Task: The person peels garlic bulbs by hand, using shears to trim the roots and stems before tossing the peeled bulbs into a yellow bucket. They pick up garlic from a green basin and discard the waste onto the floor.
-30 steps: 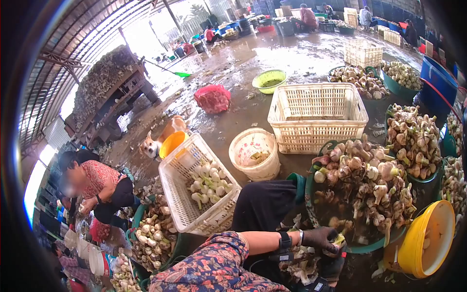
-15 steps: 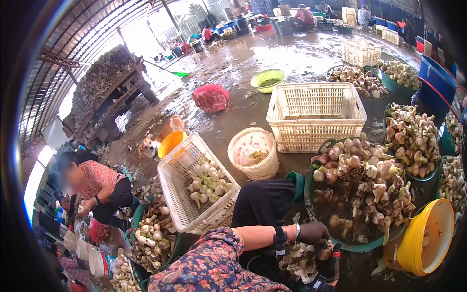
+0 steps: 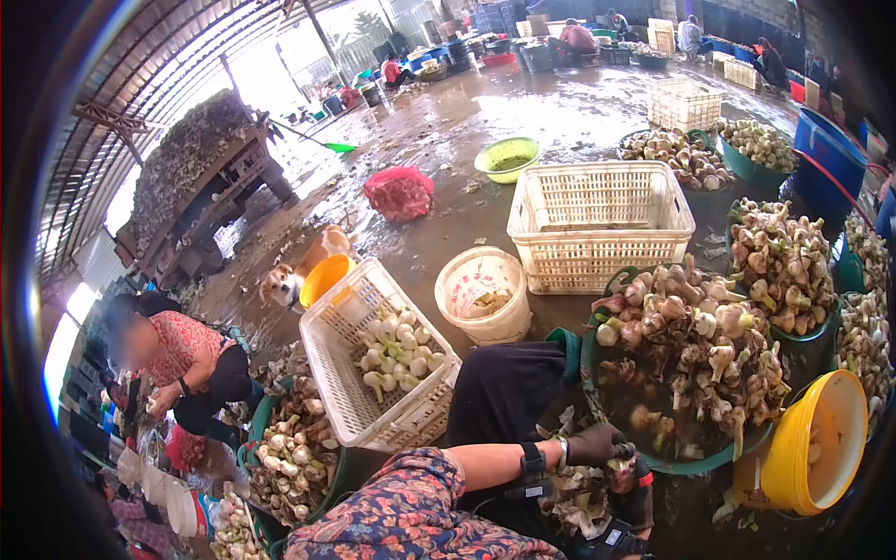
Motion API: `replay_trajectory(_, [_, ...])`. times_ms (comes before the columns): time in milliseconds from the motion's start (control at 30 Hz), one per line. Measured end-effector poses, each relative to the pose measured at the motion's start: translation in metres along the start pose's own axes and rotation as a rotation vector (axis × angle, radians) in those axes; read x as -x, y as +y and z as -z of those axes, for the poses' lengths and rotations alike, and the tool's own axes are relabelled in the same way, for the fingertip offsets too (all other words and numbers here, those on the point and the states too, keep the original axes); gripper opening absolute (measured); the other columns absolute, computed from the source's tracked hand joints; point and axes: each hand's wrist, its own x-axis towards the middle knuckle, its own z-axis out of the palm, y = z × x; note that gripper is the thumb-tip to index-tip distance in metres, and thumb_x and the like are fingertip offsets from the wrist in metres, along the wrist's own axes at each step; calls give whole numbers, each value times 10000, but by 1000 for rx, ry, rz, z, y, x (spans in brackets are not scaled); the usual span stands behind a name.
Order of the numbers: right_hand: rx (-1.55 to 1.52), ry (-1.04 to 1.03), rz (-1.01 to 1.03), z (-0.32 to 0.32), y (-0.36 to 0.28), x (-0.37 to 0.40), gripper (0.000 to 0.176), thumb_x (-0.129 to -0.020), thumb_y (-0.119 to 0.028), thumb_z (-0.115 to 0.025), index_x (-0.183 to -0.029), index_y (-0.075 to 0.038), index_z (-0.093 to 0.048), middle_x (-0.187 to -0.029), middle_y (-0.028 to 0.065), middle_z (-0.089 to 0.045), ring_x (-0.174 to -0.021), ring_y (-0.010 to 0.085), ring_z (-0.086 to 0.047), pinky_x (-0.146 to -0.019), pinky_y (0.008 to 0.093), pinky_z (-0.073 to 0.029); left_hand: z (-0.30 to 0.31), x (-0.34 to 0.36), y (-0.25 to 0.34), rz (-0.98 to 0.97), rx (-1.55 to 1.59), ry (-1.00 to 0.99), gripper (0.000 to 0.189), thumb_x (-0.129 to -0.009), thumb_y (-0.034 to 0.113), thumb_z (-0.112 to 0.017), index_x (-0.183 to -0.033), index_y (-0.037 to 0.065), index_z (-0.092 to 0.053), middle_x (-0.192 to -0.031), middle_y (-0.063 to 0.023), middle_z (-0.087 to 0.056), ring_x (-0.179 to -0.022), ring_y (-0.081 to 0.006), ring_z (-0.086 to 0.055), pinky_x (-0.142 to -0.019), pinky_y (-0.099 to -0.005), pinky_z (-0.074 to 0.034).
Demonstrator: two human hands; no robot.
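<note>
My left hand [image 3: 594, 445], in a dark glove, reaches from a floral sleeve [image 3: 401, 509] with its fingers curled over a pale, pinkish garlic bulb [image 3: 620, 473]. My right hand [image 3: 637, 509], also dark-gloved, is close below the bulb; its fingers are closed and a small red piece shows at them. What it grips I cannot make out. Under both hands lies a heap of papery garlic skins [image 3: 574, 504]. Beside them stands a green tub [image 3: 590, 373] heaped with untrimmed garlic [image 3: 719, 336].
A white crate [image 3: 350, 420] holding trimmed garlic and a white bucket [image 3: 509, 327] stand ahead; another white crate [image 3: 607, 252] is behind. A yellow bucket [image 3: 747, 471] leans at right. A co-worker [image 3: 187, 355] sits at left near a dog [image 3: 280, 285]. The floor [image 3: 448, 233] is wet.
My left hand has shifted slightly left, and a pale bulb now shows more clearly between the hands. The whole view has tilted slightly; surrounding containers have stayed in place.
</note>
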Motion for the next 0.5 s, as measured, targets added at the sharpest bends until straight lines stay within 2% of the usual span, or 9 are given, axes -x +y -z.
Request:
replay_trajectory(33, [-14,-16,31,3,1,-1,405,-941,-357,-405,-1189,-51,-502,-1114,79,-574,-998,184,-558,-866,317,-462,9,5,13,126,198,-146,383,-821,405,-630,-838,23,-644,-672,-76,-611,-577,-166,-569,-541,-326,-452])
replay_trajectory(67, [-14,-16,35,4,2,0,405,-941,-357,-405,-1189,-51,-502,-1114,79,-574,-998,184,-558,-866,317,-462,15,9,19,101,294,-217,390,-820,403,-643,-839,14,-636,-644,-29,-569,-539,-95,-499,-503,-279,-430])
replay_trajectory(100, [33,-8,65,5,3,2,386,-929,-324,-434,-1187,-44,-499,-1108,84,-575,-995,189,-558,-865,318,-458,12,9,12,99,292,-215,390,-820,403,-643,-839,14,-636,-644,-29,-569,-539,-95,-499,-503,-279,-430])
replay_trajectory(167, [126,8,122,6,5,5,359,-904,-258,-492,-1181,-30,-494,-1097,93,-576,-987,198,-559,-864,319,-450,4,10,-2,-78,83,-190,381,-844,359,-632,-797,-19,-618,-613,-41,-561,-583,-115,-494,-565,-330,-429])
replay_trajectory(233, [217,30,177,6,6,9,350,-880,-192,-550,-1176,-15,-489,-1085,102,-577,-980,208,-559,-862,321,-442,3,11,-2,-87,87,-163,301,-818,299,-656,-816,-1,-631,-634,-96,-596,-568,-163,-512,-576,-347,-432])
replay_trajectory(300, [361,20,217,2,2,9,350,-862,-153,-567,-1172,-9,-486,-1076,106,-576,-981,213,-557,-866,321,-437,3,13,2,-184,-203,-30,209,-799,236,-649,-845,32,-650,-705,-164,-624,-604,-246,-571,-607,-362,-451])
replay_trajectory(433, [739,25,415,-9,2,9,328,-853,-166,-579,-1130,-5,-510,-1020,96,-589,-940,199,-567,-836,304,-443,-13,10,-7,-121,-313,78,168,-791,210,-633,-849,54,-659,-748,-192,-621,-667,-314,-606,-636,-371,-466])
replay_trajectory(467, [740,28,417,-8,2,8,328,-853,-166,-579,-1130,-5,-510,-1020,96,-589,-940,199,-567,-836,304,-443,-17,10,-10,-155,-298,143,171,-795,217,-628,-853,58,-659,-760,-185,-627,-689,-314,-618,-643,-378,-470])
replay_trajectory(500, [301,53,208,-5,2,5,321,-850,-191,-578,-1106,-6,-523,-995,82,-594,-918,182,-569,-817,291,-447,-19,9,-14,-188,-283,207,174,-799,223,-623,-856,63,-659,-772,-178,-632,-711,-313,-629,-651,-384,-475])
